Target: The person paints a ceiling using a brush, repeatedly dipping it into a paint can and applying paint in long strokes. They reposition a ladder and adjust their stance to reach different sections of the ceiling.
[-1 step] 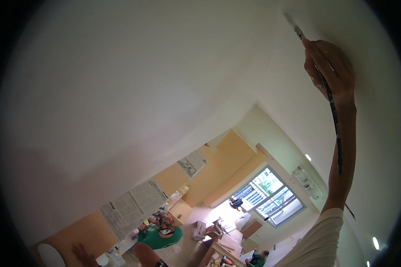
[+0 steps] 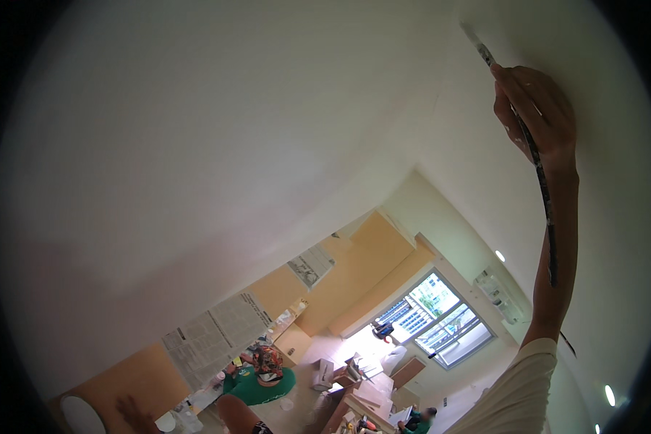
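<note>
High at the upper right, my right hand is closed around a thin long-handled paintbrush. The brush's pale bristles touch or nearly touch the white surface close to the line where it meets the white area on the right. Its dark, paint-spotted handle runs back along my forearm. White paint flecks show on my fingers. Low at the left, my left hand lies with fingers spread against an orange-brown wooden panel; it is dim and partly cut off.
Newspaper sheets cover part of the wooden cabinets. A white round object and pale containers stand beside my left hand. Below are a person in green, another person, boxes, a cluttered table and a window.
</note>
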A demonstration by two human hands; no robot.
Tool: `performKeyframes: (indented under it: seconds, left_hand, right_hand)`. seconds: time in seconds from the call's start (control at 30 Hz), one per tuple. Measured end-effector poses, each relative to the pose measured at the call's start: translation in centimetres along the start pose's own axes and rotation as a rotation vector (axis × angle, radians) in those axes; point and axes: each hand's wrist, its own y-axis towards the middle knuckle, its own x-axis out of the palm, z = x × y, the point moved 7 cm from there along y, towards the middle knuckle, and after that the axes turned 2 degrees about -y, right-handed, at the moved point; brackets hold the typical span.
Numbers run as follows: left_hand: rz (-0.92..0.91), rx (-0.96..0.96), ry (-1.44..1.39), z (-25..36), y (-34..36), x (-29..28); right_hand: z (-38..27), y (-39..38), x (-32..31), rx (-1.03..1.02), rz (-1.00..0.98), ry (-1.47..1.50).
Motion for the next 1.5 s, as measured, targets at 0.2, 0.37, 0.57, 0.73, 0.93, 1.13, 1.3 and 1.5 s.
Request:
performKeyframes:
  seconds: [0.2,0.37,0.57,0.73,0.93,1.13,1.3,1.5]
  left_hand:
    - [-0.108,-0.05,0.107,0.9,0.4,-0.7]
    - [-0.029,-0.045,0.015,0.7,0.3,-1.7]
    - [-0.09,-0.059,0.06,1.0,0.8,-1.8]
    - [-0.064,-0.063,0.118,0.8,0.3,-1.6]
    - [-0.055,-0.055,0.095,0.4,0.3,-0.7]
    - [-0.003,-0.04,0.031,-0.1,0.2,0.5]
    - [-0.042,-0.051,0.069,-0.2,0.2,0.6]
    - [-0.086,-0.064,0.089,0.1,0.2,-0.4]
  right_hand:
    - [-0.2,0.8,-0.1,0.062,0.047,0.026]
    - [0.2,-0.4,0.7,-0.027,-0.022,0.023]
    - [0.2,0.9,-0.2,0.023,0.095,-0.031]
    - [0.2,0.1,0.8,-0.001,0.034,-0.046]
    - [0.5,0.5,0.6,0.057,0.04,-0.032]
    - [0.2,0.8,0.4,0.016,0.107,-0.1]
    - [0.2,0.8,0.5,0.03,0.073,-0.098]
    - [0.2,0.6,0.8,0.03,0.054,-0.112]
